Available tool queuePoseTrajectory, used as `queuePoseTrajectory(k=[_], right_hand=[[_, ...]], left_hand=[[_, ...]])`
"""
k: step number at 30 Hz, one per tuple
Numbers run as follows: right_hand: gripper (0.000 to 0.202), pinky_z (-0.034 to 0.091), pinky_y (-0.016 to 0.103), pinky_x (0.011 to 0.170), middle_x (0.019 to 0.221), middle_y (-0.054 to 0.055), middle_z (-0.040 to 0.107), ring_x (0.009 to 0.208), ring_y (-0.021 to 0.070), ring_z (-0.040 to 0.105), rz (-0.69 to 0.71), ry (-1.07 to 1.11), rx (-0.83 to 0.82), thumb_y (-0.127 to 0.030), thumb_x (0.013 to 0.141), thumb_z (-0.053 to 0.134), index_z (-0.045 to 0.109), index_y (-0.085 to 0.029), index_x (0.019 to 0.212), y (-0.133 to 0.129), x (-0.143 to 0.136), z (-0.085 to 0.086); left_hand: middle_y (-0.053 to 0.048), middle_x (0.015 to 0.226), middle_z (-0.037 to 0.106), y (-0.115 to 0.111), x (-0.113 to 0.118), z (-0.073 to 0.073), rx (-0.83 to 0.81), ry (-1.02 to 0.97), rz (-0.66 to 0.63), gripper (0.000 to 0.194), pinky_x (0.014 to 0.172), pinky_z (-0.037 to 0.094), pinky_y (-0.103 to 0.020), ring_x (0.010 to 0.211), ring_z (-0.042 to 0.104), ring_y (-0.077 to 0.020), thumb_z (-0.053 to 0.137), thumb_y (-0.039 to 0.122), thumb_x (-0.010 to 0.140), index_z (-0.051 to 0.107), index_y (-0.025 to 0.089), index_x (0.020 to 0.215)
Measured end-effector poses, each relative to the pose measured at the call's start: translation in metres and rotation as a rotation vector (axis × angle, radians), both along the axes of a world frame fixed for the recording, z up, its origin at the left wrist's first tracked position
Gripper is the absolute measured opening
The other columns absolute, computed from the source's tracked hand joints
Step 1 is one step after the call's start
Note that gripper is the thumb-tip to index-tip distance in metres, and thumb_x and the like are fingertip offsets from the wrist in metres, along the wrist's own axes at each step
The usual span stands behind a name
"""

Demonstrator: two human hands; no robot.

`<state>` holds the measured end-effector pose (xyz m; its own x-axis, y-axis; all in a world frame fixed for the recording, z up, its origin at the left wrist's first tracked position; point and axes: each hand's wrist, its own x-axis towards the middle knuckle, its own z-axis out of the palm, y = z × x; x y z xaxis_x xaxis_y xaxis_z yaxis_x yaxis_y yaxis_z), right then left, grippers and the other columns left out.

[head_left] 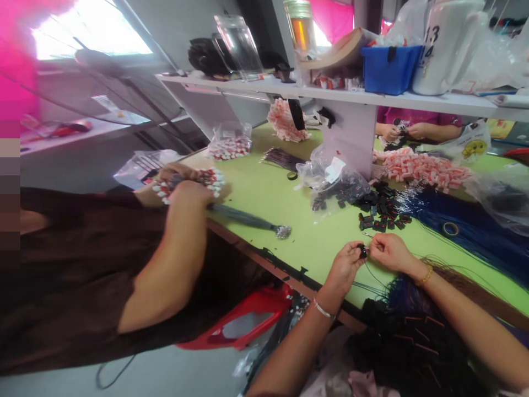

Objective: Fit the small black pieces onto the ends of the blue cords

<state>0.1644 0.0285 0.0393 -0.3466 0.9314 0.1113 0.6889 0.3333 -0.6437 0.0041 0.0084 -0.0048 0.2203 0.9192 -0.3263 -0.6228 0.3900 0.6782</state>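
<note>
So, a small black connector housing (362, 251) is held right between the two hands, above the green tabletop (303, 251), at the left fingertips and just beside the right ones. A thin dark wire (374, 273) can be seen hanging below it.

Containers, left to right: red and white connectors are bundled in a clear bag (235, 131) at the back of the table. Up on the shelf (264, 87) a glass mug (241, 47) is parked, then a glass jar (294, 25) with amber liquid in it. Black connectors are contained in another clear bag (314, 168), with more loosely piled just beside it. The blue bin (388, 71) is stuffed with clear plastic and some orange-and-white bits, and next to that a white pitcher (438, 55) is stood, contents hidden.

As for the hands: the left hand (348, 263) is closed in a pinch on the housing. The right hand (390, 252) is curled up, with a silvery wire terminal (367, 235) gripped in its fingertips, tip poking out leftward.
</note>
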Motion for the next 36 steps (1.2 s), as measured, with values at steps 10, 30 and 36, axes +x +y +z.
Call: queuePoseTrajectory(k=[10,30,36], right_hand=[[0.012,0.025,0.021,0.052,0.056,-0.002,0.056,0.05,0.0088,0.042,-0.02,-0.055,-0.023,-0.022,0.071,0.054,0.058,-0.017,0.061,0.0,-0.003,0.0],[0.012,0.025,0.02,0.05,0.055,-0.004,0.049,0.051,0.0079,0.038,0.091,0.059,-0.047,-0.017,0.076,0.05,0.051,-0.016,0.064,0.001,0.0,-0.012],[0.032,0.035,0.021,0.054,0.061,-0.001,0.054,0.054,0.0091,0.045,0.19,0.24,-0.413,-0.036,0.089,0.039,0.052,-0.016,0.068,0.015,0.013,0.013]], left_hand=[[-0.003,0.08,0.062,-0.001,0.002,-0.001,0.009,0.066,0.01,0.034,0.075,0.045,-0.028,0.075,0.057,-0.0126,0.077,0.023,0.06,0.06,0.013,0.087],[-0.003,0.077,0.062,-0.003,0.006,0.003,0.054,0.234,-0.007,0.032,0.068,0.044,-0.026,0.069,0.056,-0.0121,0.078,0.029,0.058,0.061,0.013,0.081],[-0.008,0.093,0.065,-0.046,0.017,0.044,0.501,0.645,0.134,0.02,0.085,0.044,-0.034,0.09,0.058,-0.0197,0.061,0.03,0.079,0.064,0.019,0.096]])
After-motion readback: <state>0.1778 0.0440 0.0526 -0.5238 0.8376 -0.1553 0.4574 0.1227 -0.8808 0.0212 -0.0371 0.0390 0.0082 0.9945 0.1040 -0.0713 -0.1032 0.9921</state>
